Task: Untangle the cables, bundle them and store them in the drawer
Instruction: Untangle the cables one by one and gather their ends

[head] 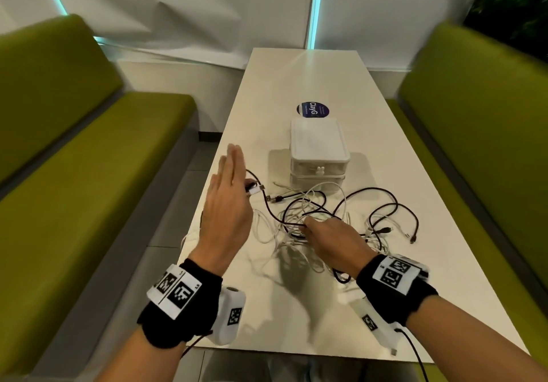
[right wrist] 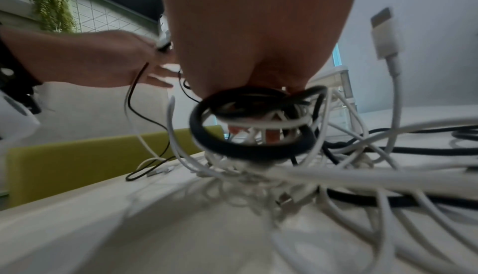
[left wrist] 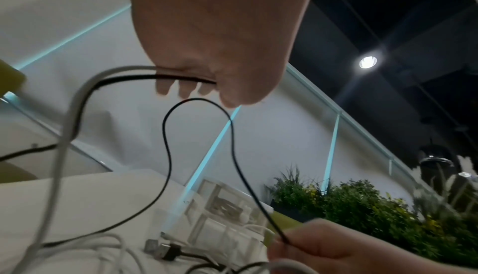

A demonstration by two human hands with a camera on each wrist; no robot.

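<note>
My left hand (head: 225, 203) is raised at about 9 o'clock of the cable tangle (head: 314, 227), fingers straight up, with a black cable (left wrist: 199, 135) and a white cable (left wrist: 59, 155) caught against the palm under the thumb. My right hand (head: 335, 242) is down in the middle of the tangle, pinching black and white strands. The tangle lies on the white table (head: 296, 79). The drawer box (head: 318, 150) stands at 12 o'clock of it, drawers closed.
</note>
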